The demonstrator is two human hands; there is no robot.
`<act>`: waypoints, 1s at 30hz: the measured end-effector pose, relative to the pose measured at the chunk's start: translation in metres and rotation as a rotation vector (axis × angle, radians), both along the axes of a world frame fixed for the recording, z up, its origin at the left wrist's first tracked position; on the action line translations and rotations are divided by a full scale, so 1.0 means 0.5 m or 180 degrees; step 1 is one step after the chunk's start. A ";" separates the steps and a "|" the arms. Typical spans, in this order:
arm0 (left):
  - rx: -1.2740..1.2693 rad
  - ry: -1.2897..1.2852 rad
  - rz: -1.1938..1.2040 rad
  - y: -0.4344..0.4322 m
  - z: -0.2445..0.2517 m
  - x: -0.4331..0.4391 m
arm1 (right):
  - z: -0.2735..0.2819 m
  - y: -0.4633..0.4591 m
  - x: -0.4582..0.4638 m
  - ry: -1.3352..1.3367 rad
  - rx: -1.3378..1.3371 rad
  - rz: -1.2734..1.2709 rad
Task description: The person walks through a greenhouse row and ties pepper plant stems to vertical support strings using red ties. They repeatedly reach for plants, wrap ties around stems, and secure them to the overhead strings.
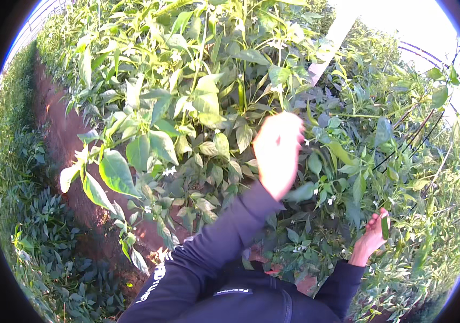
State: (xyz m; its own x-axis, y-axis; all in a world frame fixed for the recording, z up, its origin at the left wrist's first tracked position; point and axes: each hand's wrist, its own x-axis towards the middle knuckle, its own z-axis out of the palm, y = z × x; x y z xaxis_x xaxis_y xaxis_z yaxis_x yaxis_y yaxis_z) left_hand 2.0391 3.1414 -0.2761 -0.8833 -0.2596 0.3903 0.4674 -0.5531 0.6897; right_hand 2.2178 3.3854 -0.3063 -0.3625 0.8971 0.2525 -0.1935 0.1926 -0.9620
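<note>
My left hand (279, 155) reaches up into the leaves of a pepper plant (221, 145); bright sun washes it out, so its fingers and anything in them are hard to make out. A slender green pepper (241, 95) hangs on its stem just above and to the left of that hand. At the lower right, my right hand (371, 236) is raised with its fingers curled, and a green pepper (385, 228) lies against it, held upright. White blossoms and broad leaves surround both hands.
Dense pepper plants fill both sides. A strip of reddish bare soil (58, 117) runs down the left between the rows. Leafy stems (119, 171) jut out over it. Dark cords or thin stems slant through the foliage at right, with curved greenhouse hoops (435, 58) behind.
</note>
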 end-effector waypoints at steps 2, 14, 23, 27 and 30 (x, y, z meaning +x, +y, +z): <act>-0.0064 -0.1074 -0.0343 -0.033 -0.026 -0.117 | -0.005 -0.003 0.001 -0.0019 0.0051 0.0088; -0.2084 0.0678 0.0722 0.155 -0.089 -0.190 | -0.022 0.012 0.004 -0.0154 0.0234 0.0259; -0.3237 0.1492 -0.0662 0.158 -0.004 -0.268 | -0.015 0.066 0.010 -0.0047 -0.0059 -0.0031; -0.3003 0.1523 -0.1475 0.197 0.012 -0.283 | -0.013 0.075 0.013 0.0122 -0.0056 -0.0167; -0.2929 0.0752 -0.2311 0.190 0.037 -0.298 | -0.011 0.103 0.025 0.0279 -0.0165 -0.0183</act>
